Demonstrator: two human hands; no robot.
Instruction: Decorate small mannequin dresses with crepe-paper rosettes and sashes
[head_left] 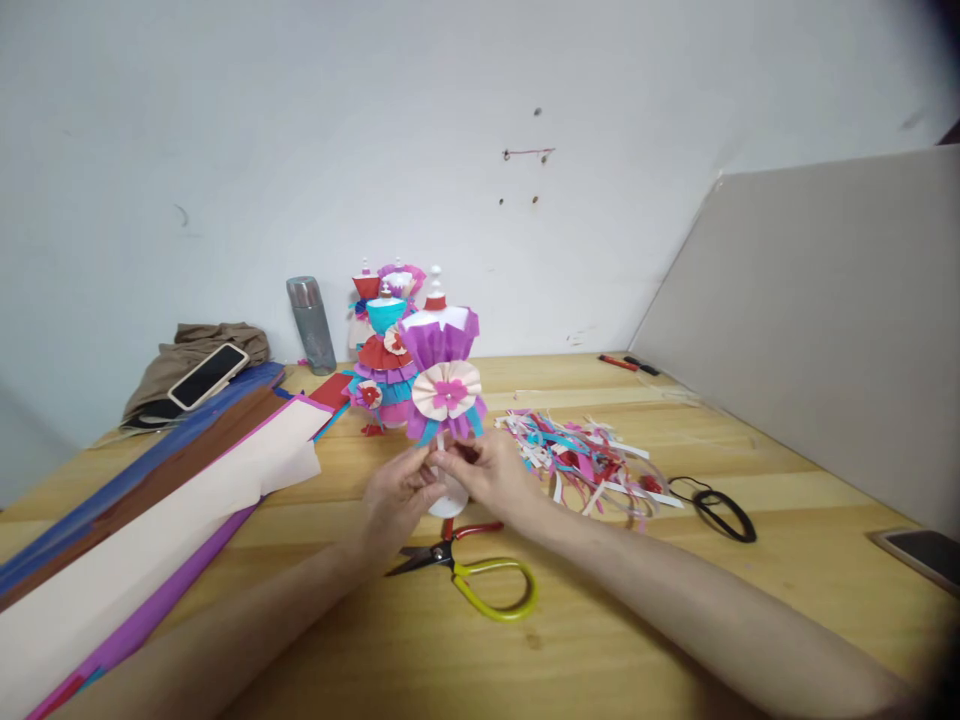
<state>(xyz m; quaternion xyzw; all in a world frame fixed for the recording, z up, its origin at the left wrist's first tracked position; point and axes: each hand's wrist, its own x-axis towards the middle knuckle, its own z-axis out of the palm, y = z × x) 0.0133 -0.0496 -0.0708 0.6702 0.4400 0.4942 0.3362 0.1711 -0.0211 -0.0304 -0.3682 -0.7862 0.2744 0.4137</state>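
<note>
A miniature dress form [440,340] stands upright before me, dressed in purple crepe paper with a pleated cream rosette [448,391] and a pink flower on its front. Blue strips hang at its lower edge. Below the paper, my left hand [401,497] and my right hand [489,472] meet with fingers pinched around its stem, just above the round white base [448,497]. The fingers partly hide the stem. Scissors [442,553] with yellow and red handles lie in front of the base, blades apart.
Several dressed forms [386,350] stand behind. Crepe paper sheets [187,490] stretch along the left, near a phone [208,376], brown cloth [180,365] and a bottle [311,325]. Paper scraps [574,450], a black loop [724,513] and another phone [926,555] lie right; a grey panel [817,320] rises beyond.
</note>
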